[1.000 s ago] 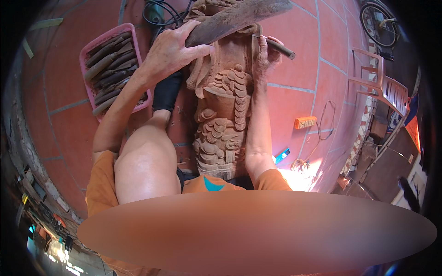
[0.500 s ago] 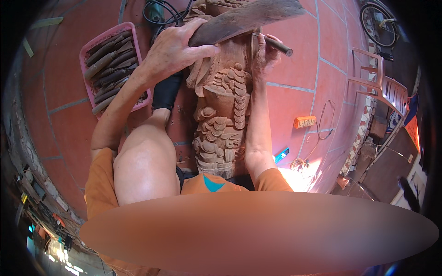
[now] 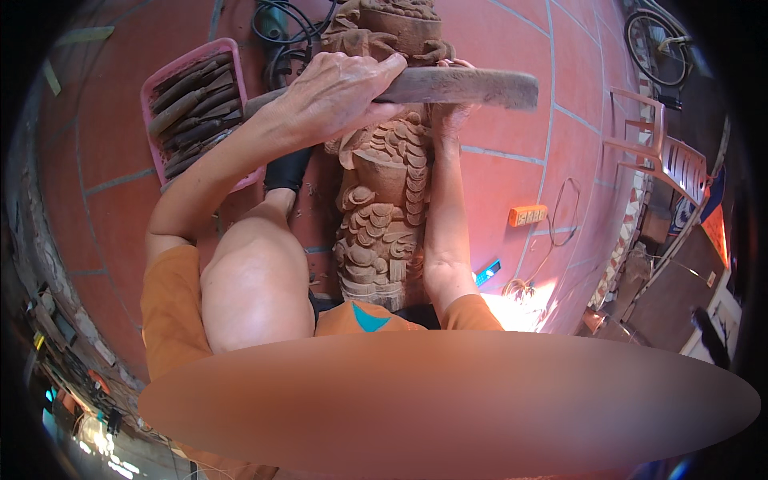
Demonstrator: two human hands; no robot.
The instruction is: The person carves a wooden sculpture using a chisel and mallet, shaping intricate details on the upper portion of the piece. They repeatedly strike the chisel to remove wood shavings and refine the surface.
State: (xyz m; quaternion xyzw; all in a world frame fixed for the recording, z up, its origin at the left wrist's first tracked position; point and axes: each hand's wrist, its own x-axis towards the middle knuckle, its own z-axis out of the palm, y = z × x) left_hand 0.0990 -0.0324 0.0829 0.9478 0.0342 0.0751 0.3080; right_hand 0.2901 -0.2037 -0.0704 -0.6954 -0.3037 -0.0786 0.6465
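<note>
A long, flat wooden mallet lies crosswise over the carving, with my left hand wrapped round its middle. Beneath it is a brown wood carving with layered scales, rounded lumps and scrolls, lying lengthwise in front of me. At the carving's right edge, my right hand is closed, partly covered by the mallet. Its chisel, whose round handle showed a moment earlier, is now hidden behind the mallet. Whether the mallet touches the chisel I cannot tell.
To the left, a pink tray holds several wooden-handled chisels. A black cable coils beyond it. On the right of the red tiled floor are an orange power strip, a blue phone, a plastic chair and a bicycle wheel.
My left hand has come down and to the right, swinging the mallet from a slant to nearly level, in front of my right hand. The chisel handle has gone out of sight.
</note>
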